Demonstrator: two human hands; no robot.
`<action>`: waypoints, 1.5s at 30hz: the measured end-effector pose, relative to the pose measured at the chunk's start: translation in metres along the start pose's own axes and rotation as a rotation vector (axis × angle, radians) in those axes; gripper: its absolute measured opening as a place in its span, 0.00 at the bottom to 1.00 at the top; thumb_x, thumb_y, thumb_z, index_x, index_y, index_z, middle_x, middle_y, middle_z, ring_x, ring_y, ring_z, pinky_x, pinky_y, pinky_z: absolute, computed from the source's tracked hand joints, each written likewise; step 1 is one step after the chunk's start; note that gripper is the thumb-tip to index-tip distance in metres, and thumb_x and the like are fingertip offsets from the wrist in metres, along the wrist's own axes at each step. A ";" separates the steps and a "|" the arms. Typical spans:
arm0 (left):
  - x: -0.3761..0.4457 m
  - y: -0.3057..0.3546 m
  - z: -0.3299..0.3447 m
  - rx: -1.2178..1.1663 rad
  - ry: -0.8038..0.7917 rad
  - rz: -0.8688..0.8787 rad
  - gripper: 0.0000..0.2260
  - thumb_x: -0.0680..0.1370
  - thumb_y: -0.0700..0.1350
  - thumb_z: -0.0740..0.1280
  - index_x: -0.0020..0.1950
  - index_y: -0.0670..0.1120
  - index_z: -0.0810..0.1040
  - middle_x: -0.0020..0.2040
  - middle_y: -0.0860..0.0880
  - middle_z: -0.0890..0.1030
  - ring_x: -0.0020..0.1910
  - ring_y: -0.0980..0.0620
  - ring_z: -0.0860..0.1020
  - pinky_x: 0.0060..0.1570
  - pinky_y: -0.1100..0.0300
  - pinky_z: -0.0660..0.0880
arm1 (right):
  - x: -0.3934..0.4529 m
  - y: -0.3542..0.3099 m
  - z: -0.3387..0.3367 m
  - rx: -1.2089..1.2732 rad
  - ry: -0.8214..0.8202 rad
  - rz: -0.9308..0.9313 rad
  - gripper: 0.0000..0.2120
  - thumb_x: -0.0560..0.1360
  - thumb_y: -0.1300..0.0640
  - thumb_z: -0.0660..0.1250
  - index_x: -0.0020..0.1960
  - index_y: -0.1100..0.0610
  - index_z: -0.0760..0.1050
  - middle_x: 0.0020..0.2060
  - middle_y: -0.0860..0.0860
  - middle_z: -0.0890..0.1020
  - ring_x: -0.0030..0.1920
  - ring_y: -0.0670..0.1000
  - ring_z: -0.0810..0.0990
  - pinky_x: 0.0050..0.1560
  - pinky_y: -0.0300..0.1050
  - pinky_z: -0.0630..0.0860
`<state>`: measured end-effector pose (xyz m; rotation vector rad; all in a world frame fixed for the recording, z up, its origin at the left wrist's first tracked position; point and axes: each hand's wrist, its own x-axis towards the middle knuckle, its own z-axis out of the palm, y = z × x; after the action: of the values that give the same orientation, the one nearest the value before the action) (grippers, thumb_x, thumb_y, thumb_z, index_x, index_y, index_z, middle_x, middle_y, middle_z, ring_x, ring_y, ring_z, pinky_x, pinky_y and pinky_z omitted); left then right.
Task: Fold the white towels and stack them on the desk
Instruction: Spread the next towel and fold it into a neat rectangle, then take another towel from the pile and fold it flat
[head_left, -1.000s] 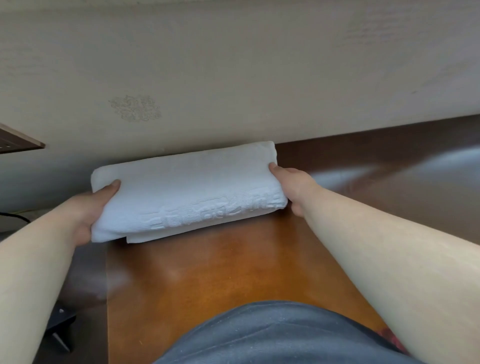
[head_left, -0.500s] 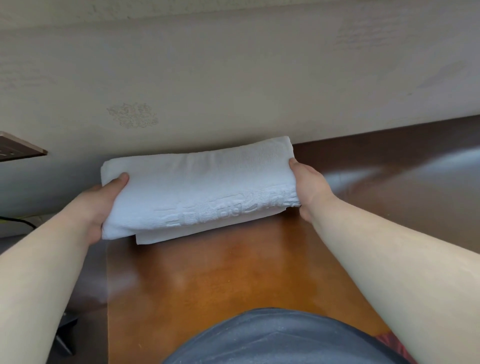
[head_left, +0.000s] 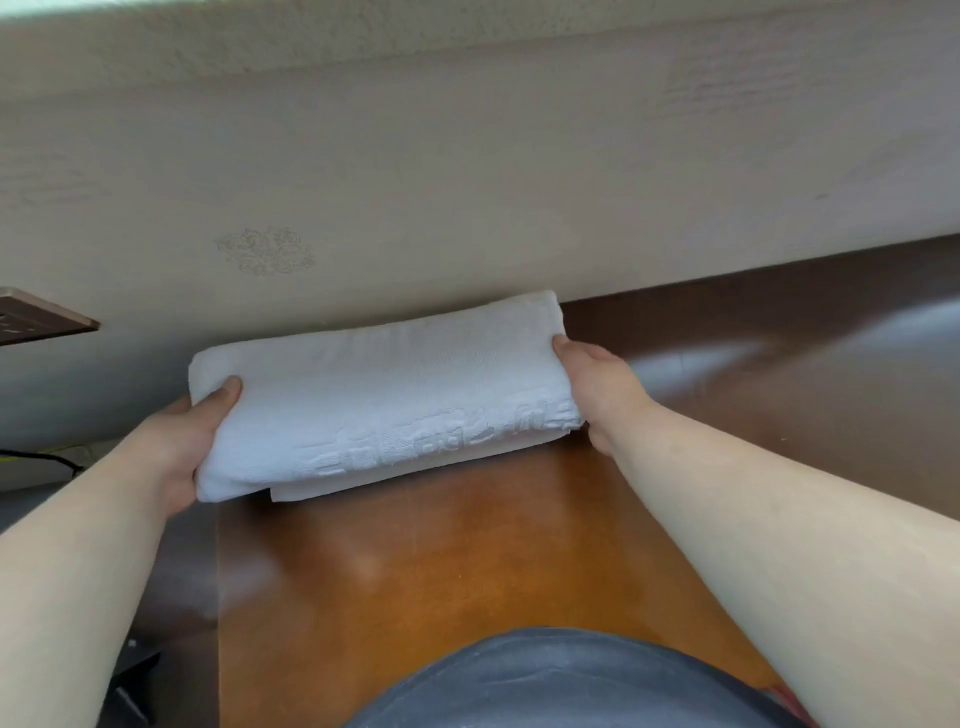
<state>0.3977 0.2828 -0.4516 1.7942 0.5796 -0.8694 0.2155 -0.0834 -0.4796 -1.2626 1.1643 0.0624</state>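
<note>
Left hand (head_left: 182, 441) grips left end of folded white towel (head_left: 384, 395), thumb on top. Right hand (head_left: 597, 384) clamps right end. Two-end hold keeps layers aligned. Towel at back of desk (head_left: 441, 561), against wall (head_left: 467, 182), probably stack spot.

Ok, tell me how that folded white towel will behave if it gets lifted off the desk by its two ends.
The folded white towel is soft cloth, so its middle would probably sag between the left hand and right hand. A lower layer already pokes out at the front edge, so the folds may slip apart. It looks light and unlikely to roll on the desk.
</note>
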 end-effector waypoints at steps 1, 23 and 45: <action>0.002 -0.002 0.001 0.012 -0.002 -0.024 0.39 0.65 0.64 0.72 0.71 0.48 0.70 0.60 0.44 0.81 0.54 0.41 0.80 0.53 0.43 0.77 | 0.000 -0.001 0.001 -0.044 -0.016 0.047 0.24 0.72 0.36 0.67 0.64 0.47 0.77 0.56 0.48 0.83 0.56 0.53 0.82 0.62 0.53 0.77; -0.017 0.000 0.117 1.503 0.102 0.785 0.35 0.72 0.73 0.34 0.77 0.61 0.37 0.81 0.49 0.43 0.78 0.46 0.40 0.73 0.40 0.39 | -0.020 -0.014 0.064 -1.496 -0.016 -0.605 0.40 0.73 0.26 0.38 0.80 0.42 0.38 0.81 0.51 0.41 0.79 0.56 0.35 0.74 0.67 0.36; -0.163 0.021 0.164 1.435 0.294 0.980 0.33 0.77 0.69 0.47 0.79 0.58 0.44 0.79 0.45 0.53 0.78 0.43 0.50 0.74 0.39 0.49 | -0.127 -0.045 -0.069 -1.291 0.180 -0.731 0.38 0.75 0.27 0.46 0.80 0.42 0.46 0.81 0.51 0.47 0.80 0.59 0.41 0.74 0.68 0.44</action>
<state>0.2626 0.1237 -0.3489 2.9994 -1.0429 -0.2126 0.1382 -0.0846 -0.3493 -2.8186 0.6684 0.1725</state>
